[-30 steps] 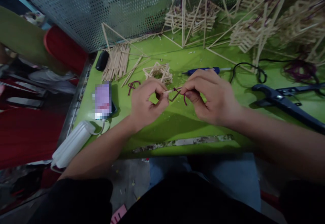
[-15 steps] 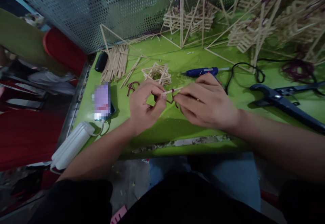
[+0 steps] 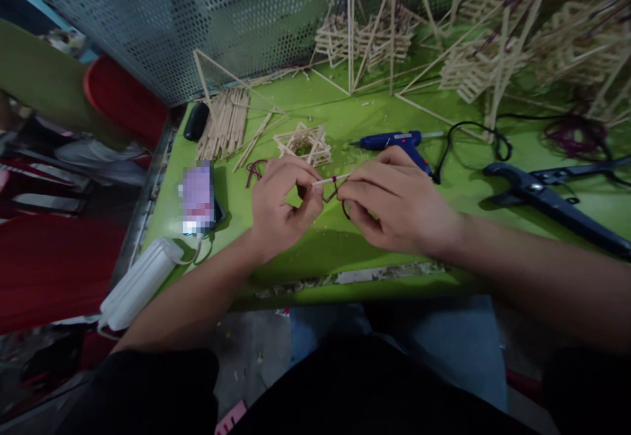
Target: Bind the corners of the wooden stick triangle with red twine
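Note:
Between my two hands lies a thin pale wooden stick (image 3: 324, 181) with a dark purple string (image 3: 335, 186) looped around it. Thumb and forefinger of my left hand (image 3: 280, 208) pinch the stick's left end, where the string also runs in. My right hand (image 3: 401, 202) has its fingers closed on the string by the stick's right end, and a loose tail curls below them. How those fingertips touch the stick is partly hidden. Just beyond my hands sits a small star-shaped frame of stacked sticks (image 3: 315, 152). Short purple string pieces (image 3: 253, 171) lie left of it.
A blue glue gun (image 3: 389, 139) lies behind my right hand, and large dark-handled cutters (image 3: 537, 188) to the right. Bundled sticks (image 3: 229, 119), a phone (image 3: 198, 195) and a white power strip-like object (image 3: 140, 284) are left. Stick lanterns (image 3: 384, 41) stand along the mesh panel (image 3: 162, 21).
My right fingers have shifted slightly on the string, and its tail below them now shows as a longer curve. Both hands keep almost the same place around the stick.

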The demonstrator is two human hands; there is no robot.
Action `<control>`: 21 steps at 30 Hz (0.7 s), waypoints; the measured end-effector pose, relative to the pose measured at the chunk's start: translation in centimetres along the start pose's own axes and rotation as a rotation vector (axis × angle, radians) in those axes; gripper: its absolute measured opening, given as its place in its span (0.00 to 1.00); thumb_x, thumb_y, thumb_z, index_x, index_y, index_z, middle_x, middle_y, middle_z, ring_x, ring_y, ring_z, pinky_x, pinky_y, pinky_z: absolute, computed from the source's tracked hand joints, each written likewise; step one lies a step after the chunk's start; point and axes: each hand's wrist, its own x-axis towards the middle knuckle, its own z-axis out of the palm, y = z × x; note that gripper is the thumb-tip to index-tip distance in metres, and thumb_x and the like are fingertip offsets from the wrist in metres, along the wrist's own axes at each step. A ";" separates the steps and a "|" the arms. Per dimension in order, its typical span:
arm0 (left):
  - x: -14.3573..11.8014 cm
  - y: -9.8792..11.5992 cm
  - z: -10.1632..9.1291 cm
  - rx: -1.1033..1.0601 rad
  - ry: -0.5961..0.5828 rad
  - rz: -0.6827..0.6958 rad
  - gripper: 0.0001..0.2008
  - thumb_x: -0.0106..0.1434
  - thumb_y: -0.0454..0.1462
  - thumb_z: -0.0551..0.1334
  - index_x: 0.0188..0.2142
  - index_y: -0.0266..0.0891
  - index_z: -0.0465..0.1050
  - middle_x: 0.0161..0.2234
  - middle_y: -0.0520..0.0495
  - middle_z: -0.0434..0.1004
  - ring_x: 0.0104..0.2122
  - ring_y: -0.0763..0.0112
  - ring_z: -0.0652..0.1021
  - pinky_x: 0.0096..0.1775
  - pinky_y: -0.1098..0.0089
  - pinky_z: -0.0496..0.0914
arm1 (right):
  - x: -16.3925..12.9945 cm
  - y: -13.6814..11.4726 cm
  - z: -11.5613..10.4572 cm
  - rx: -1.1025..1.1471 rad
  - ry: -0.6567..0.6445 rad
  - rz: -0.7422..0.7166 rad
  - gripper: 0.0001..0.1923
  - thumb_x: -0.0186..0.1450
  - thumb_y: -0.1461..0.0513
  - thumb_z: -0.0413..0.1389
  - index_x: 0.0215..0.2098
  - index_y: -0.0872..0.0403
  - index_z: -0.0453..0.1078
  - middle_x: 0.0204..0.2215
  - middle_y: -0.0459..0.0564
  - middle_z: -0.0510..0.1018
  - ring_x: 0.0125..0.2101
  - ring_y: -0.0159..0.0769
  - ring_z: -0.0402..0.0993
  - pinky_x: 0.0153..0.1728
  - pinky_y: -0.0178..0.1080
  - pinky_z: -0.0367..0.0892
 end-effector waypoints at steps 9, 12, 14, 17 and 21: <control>0.0 0.0 -0.2 0.006 -0.010 0.004 0.08 0.72 0.36 0.69 0.36 0.43 0.71 0.35 0.51 0.84 0.37 0.69 0.83 0.41 0.63 0.72 | 0.0 0.2 0.1 0.086 0.022 0.010 0.10 0.77 0.67 0.52 0.50 0.49 0.73 0.40 0.51 0.84 0.36 0.43 0.77 0.43 0.50 0.68; 0.1 0.0 -0.2 0.007 -0.006 0.001 0.09 0.71 0.35 0.69 0.36 0.43 0.71 0.35 0.51 0.84 0.37 0.68 0.83 0.42 0.63 0.73 | 0.1 0.2 0.1 0.113 0.032 0.012 0.10 0.76 0.68 0.53 0.49 0.50 0.74 0.39 0.51 0.84 0.36 0.42 0.78 0.43 0.49 0.68; 0.1 -0.2 -0.2 0.000 0.013 -0.012 0.09 0.71 0.34 0.69 0.35 0.43 0.71 0.35 0.51 0.84 0.37 0.68 0.83 0.42 0.63 0.74 | 0.1 0.2 0.1 0.141 0.047 0.037 0.10 0.76 0.68 0.54 0.48 0.50 0.75 0.38 0.50 0.85 0.36 0.41 0.79 0.43 0.48 0.68; 0.2 -0.5 -0.2 -0.029 0.062 -0.046 0.09 0.73 0.35 0.69 0.36 0.43 0.73 0.35 0.50 0.83 0.36 0.69 0.83 0.40 0.65 0.74 | 0.4 0.2 -0.2 0.233 0.076 0.122 0.09 0.76 0.68 0.57 0.47 0.49 0.76 0.39 0.49 0.86 0.38 0.42 0.82 0.42 0.48 0.69; 0.3 -0.9 0.0 -0.072 0.109 -0.104 0.09 0.75 0.37 0.69 0.36 0.44 0.76 0.35 0.50 0.84 0.33 0.70 0.81 0.37 0.66 0.74 | 0.9 0.4 -1.1 0.390 0.162 0.340 0.05 0.75 0.63 0.61 0.42 0.46 0.78 0.34 0.47 0.85 0.35 0.42 0.81 0.39 0.48 0.72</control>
